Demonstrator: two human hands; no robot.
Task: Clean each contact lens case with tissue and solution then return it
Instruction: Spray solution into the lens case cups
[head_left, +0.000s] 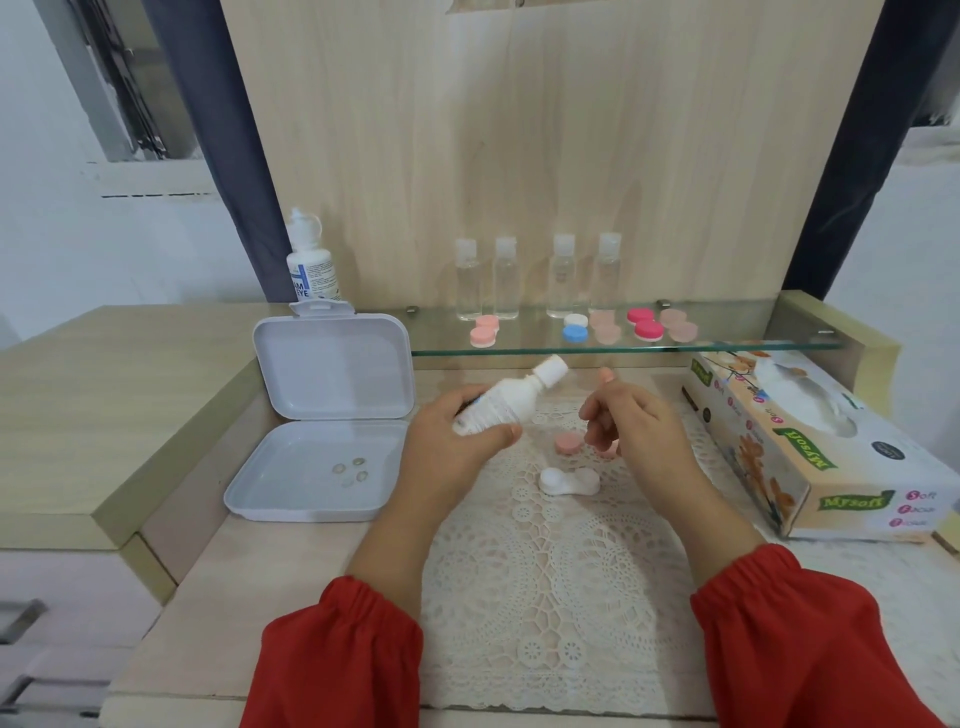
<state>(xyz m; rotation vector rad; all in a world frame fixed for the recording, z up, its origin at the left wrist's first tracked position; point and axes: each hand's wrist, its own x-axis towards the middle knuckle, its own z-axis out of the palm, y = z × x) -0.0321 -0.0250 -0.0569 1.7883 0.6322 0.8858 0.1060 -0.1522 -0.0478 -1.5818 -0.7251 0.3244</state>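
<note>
The left hand (457, 436) grips a white solution bottle (511, 397) tilted with its cap toward the right hand (631, 421), whose curled fingers hover empty just above a pink cap (569, 444), with the open white lens case (569, 480) lying just nearer on the lace mat (545, 571).

**Layout of desk and shelf**

Lace mat (545, 571) lies at centre of the desk (171, 395). On the mat: open lens case (569, 481), two loose caps (569, 444) just behind it. Open box (317, 467) left of mat, lenses (350, 470) inside. Tissue box (810, 467) right of mat. Glass shelf (727, 345) behind, bearing four bottles (537, 278) with closed cases (644, 325) before them. Solution bottle (310, 260) stands behind the open box
</note>
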